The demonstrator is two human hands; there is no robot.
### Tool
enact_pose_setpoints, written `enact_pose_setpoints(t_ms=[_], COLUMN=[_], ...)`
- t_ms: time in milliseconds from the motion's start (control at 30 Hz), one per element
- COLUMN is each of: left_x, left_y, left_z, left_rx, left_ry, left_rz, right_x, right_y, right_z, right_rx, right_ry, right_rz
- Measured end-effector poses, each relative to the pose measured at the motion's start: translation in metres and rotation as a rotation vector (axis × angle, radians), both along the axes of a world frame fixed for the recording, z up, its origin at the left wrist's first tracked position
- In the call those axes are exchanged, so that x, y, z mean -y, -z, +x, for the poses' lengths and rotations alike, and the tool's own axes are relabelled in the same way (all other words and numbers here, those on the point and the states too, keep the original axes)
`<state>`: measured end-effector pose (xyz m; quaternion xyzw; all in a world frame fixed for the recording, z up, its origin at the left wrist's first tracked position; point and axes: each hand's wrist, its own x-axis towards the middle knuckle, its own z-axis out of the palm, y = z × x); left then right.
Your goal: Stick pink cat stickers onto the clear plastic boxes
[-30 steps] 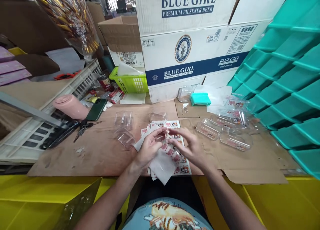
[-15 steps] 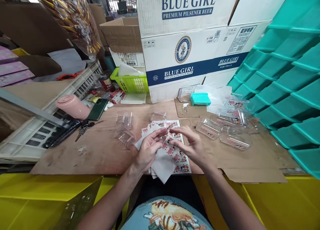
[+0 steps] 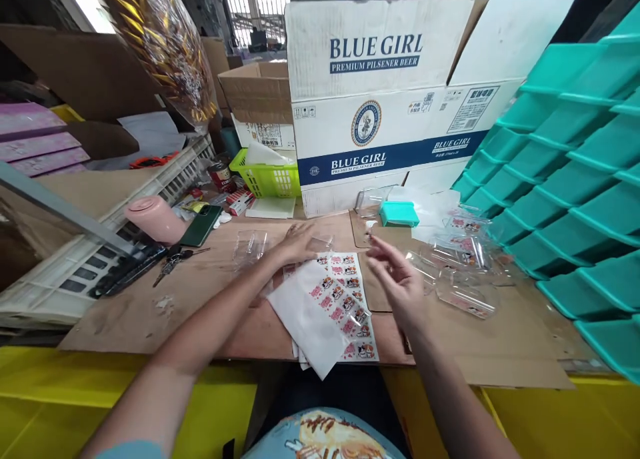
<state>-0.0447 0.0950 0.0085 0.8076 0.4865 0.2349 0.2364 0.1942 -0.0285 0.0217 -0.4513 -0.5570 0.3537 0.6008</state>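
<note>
Left hand (image 3: pixel 299 242) loosely spread beside a clear tray (image 3: pixel 323 244) behind the sticker sheets (image 3: pixel 345 304), hold unclear to me; right hand (image 3: pixel 400 282) half-curled, any pinched sticker too small to tell; I judge this a tray pick-up, calling for a light rim pinch.

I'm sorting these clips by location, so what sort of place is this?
Probably a packing workshop: sticker sheets, clear plastic boxes and stacked teal trays crowd a rough work table.
</note>
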Motion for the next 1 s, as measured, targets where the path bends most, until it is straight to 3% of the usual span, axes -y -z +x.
enact_pose_setpoints(t_ms=[100,200,267,333,400,467,500,567,633,667,833,1000], left_x=[0.002,0.044,0.073,0.091,0.098,0.1,0.101,0.108,0.12,0.126,0.149,0.158], left_y=[-0.009,-0.015,-0.02,-0.026,-0.031,-0.033,-0.032,-0.028,-0.022,-0.019,-0.012,-0.008], left_z=[0.017,0.04,0.047,0.046,0.04,0.034,0.033,0.034,0.038,0.041,0.05,0.057], left_rx=[-0.025,0.121,0.315,0.586,0.818,0.901,0.916,1.0,1.183,1.263,1.415,1.446], left_ry=[0.016,-0.004,0.042,0.052,0.056,0.131,0.174,0.181,0.077,0.018,-0.108,-0.211], left_rz=[0.057,0.238,0.223,-0.038,-0.484,-0.914,-1.056,-1.174,-1.13,-1.083,-0.921,-0.872], right_x=[-0.001,-0.009,-0.016,-0.021,-0.026,-0.028,-0.028,-0.022,-0.006,0.005,0.071,0.095], right_y=[0.014,0.024,0.024,0.02,0.012,0.004,0.001,-0.006,-0.01,-0.012,-0.014,-0.001], right_z=[-0.018,-0.026,-0.023,-0.013,0.0,0.011,0.015,0.02,0.021,0.02,0.009,-0.002], right_rx=[-0.09,-0.26,-0.36,-0.365,-0.265,-0.101,-0.012,0.124,0.112,0.038,-0.468,-0.705], right_ry=[-0.032,-0.031,-0.098,-0.215,-0.409,-0.606,-0.637,-0.516,-0.344,-0.328,-0.742,-0.833], right_rz=[-0.131,-0.245,-0.24,-0.201,-0.205,-0.235,-0.227,-0.16,-0.105,-0.114,-0.407,-0.549])
